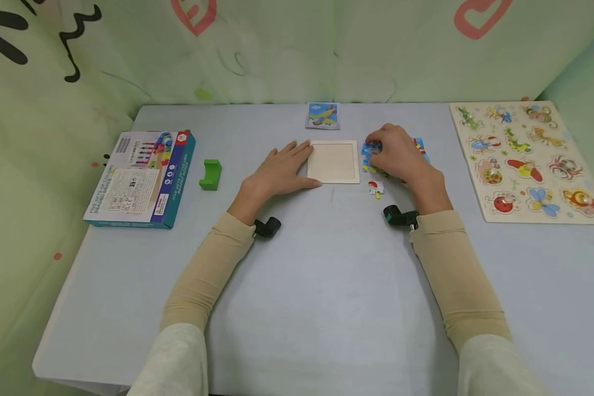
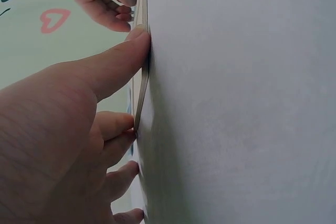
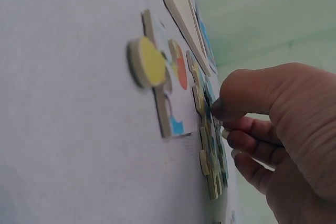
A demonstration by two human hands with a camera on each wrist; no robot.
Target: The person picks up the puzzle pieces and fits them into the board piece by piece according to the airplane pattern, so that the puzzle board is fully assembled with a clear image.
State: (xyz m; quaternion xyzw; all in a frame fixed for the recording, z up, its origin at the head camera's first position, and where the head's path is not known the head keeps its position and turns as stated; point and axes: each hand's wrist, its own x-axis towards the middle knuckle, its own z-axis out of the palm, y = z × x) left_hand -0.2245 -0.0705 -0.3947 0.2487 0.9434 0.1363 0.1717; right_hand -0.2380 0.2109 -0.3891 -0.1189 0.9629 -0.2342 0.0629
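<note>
A shallow wooden puzzle tray (image 1: 333, 162) lies on the table with its bare inside facing up. My left hand (image 1: 283, 171) is spread at its left side, fingers fairly straight, fingertips and thumb touching the rim. To the right of the tray, my right hand (image 1: 398, 154) bends its thumb and fingers around a blue puzzle piece (image 1: 372, 148) among other pieces. In the right wrist view the thumb (image 3: 231, 100) and fingertips meet at the clustered pieces (image 3: 206, 156). A loose white piece with a yellow knob (image 3: 151, 62) lies nearer; part of the cluster is hidden under the right hand.
A small airplane picture card (image 1: 323, 116) lies behind the tray. At left are a green arched block (image 1: 210, 175) and a boxed toy (image 1: 138, 179). A large wooden insect puzzle board (image 1: 532, 162) occupies the right side. A green printed curtain (image 1: 277, 55) borders the table.
</note>
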